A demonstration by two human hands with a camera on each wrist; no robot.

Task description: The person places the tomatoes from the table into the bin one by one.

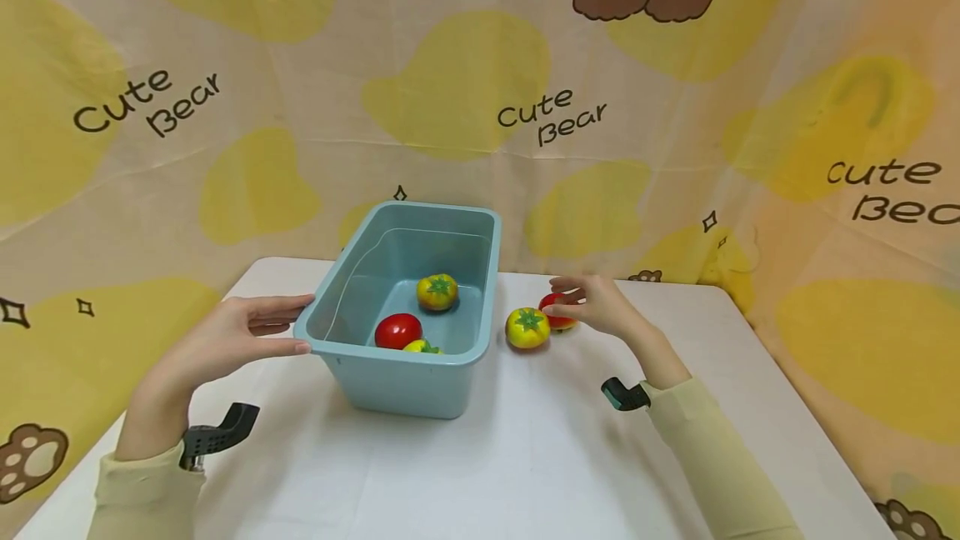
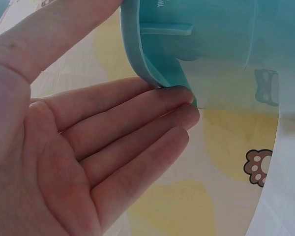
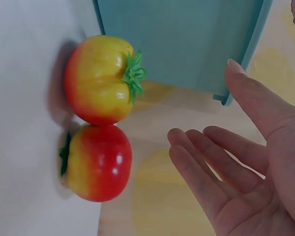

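A blue-grey plastic bin (image 1: 405,386) stands on the table. My left hand (image 1: 217,340) touches its near left corner, thumb and straight fingertips against the rim; the left wrist view shows the palm facing the bin. Inside lie a yellow-green toy tomato (image 1: 437,293), a red tomato (image 1: 397,330) and a yellow one (image 1: 422,347) partly hidden by the near rim. Right of the bin, a yellow tomato (image 1: 527,329) with a green calyx touches a red-and-yellow tomato (image 3: 105,162). My right hand (image 1: 603,307) hovers by the latter, fingers spread and apart from it in the right wrist view.
The white table (image 1: 570,448) has its far edge along a patterned cloth backdrop (image 1: 600,215). A black wrist device (image 1: 221,432) sits on the left forearm, another device (image 1: 626,395) on the right one.
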